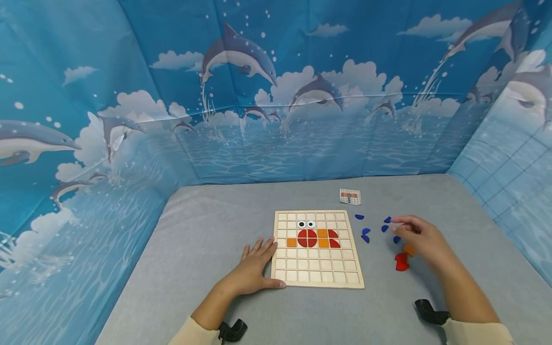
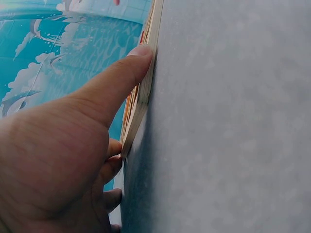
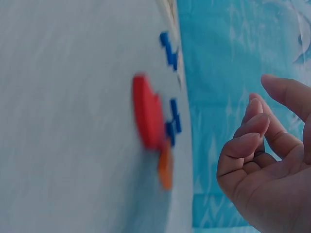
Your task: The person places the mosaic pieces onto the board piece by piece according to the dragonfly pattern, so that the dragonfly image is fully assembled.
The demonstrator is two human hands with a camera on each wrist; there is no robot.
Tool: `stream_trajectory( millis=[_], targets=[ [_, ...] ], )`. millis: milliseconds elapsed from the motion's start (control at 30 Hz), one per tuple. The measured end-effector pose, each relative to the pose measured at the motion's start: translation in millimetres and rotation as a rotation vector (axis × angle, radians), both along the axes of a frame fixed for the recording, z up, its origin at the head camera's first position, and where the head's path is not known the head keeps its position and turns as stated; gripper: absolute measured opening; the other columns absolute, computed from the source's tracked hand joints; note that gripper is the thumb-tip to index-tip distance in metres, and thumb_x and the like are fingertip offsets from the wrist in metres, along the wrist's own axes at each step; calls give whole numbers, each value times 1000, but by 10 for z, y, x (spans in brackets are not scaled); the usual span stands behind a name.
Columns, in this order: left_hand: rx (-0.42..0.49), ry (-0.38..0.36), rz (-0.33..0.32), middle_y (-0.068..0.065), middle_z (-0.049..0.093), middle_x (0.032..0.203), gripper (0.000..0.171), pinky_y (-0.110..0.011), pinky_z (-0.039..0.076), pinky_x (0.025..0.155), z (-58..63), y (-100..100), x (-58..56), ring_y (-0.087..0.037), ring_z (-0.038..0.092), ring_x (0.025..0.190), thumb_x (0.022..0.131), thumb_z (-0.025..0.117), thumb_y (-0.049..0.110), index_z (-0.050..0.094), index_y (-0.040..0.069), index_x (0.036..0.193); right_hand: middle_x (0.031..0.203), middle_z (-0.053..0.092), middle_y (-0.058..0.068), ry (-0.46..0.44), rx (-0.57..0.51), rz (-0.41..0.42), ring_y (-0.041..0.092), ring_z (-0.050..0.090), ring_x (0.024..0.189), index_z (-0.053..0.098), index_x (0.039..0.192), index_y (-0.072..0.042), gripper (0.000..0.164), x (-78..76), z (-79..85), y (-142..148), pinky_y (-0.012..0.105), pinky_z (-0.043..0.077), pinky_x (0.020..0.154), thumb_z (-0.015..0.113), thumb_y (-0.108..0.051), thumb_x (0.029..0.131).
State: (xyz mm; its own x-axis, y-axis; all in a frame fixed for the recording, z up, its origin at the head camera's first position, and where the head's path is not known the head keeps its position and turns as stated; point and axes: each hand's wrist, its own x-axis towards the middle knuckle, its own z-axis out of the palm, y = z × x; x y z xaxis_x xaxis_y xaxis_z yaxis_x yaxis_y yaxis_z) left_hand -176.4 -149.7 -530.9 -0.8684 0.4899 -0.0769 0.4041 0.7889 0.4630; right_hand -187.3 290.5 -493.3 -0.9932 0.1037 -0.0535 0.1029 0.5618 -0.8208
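A wooden grid board (image 1: 319, 276) lies on the grey surface, carrying two eye pieces (image 1: 306, 224), red quarter-round pieces (image 1: 307, 238) and orange squares (image 1: 323, 238). My left hand (image 1: 250, 270) rests at its lower left corner, fingers along the left side. In the left wrist view the thumb (image 2: 116, 80) presses the board's edge (image 2: 146, 87). Over loose blue pieces (image 1: 385, 228) to the right hovers my right hand (image 1: 424, 242), its thumb and index finger apart. The right wrist view shows nothing between those fingers (image 3: 286, 94).
Stacked red pieces (image 1: 402, 262) and orange pieces (image 1: 408, 249) lie below and beside the right hand. More blue pieces (image 1: 365, 235) are close to the board's right side. Behind the board is a small pattern card (image 1: 350, 196). A dolphin-print curtain (image 1: 276, 143) encloses the surface.
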Motion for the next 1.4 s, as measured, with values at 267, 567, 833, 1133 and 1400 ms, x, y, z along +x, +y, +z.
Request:
stream_trajectory(
  millis=[267,567,833,1133,1400],
  targets=[
    [-2,2,0,0,14,172,110,-67,2,123,-1,-9,-12,-35,5,159,79,75,66,24,16,162,105,59,10,-53,46,102,18,55,90,54,141,-3,52,11,-104,323,27,49,71,54,-40,104],
    [-9,-2,3,0,14,172,110,-66,2,124,9,-3,-30,-33,4,160,79,75,67,23,17,163,98,59,8,-144,81,131,20,52,87,51,141,4,53,-18,-173,548,28,48,68,60,-31,102],
    [-8,-13,9,1,14,172,111,-66,2,124,0,4,-24,-32,4,160,79,75,66,22,17,163,97,58,6,-172,108,179,17,52,81,53,139,5,56,-48,-226,640,27,48,66,69,-29,96],
    [-4,-19,14,1,14,172,110,-65,1,124,-1,5,-11,-32,5,160,79,76,65,23,17,163,107,55,10,-189,146,222,17,51,88,55,138,1,62,-35,-241,650,27,47,68,75,-36,91],
    [-12,-13,19,1,16,171,109,-65,2,124,-13,2,-14,-32,6,160,79,76,66,24,18,163,105,53,11,-168,174,237,18,49,86,56,136,1,58,-18,-291,635,27,42,67,75,-29,90]
  ],
)
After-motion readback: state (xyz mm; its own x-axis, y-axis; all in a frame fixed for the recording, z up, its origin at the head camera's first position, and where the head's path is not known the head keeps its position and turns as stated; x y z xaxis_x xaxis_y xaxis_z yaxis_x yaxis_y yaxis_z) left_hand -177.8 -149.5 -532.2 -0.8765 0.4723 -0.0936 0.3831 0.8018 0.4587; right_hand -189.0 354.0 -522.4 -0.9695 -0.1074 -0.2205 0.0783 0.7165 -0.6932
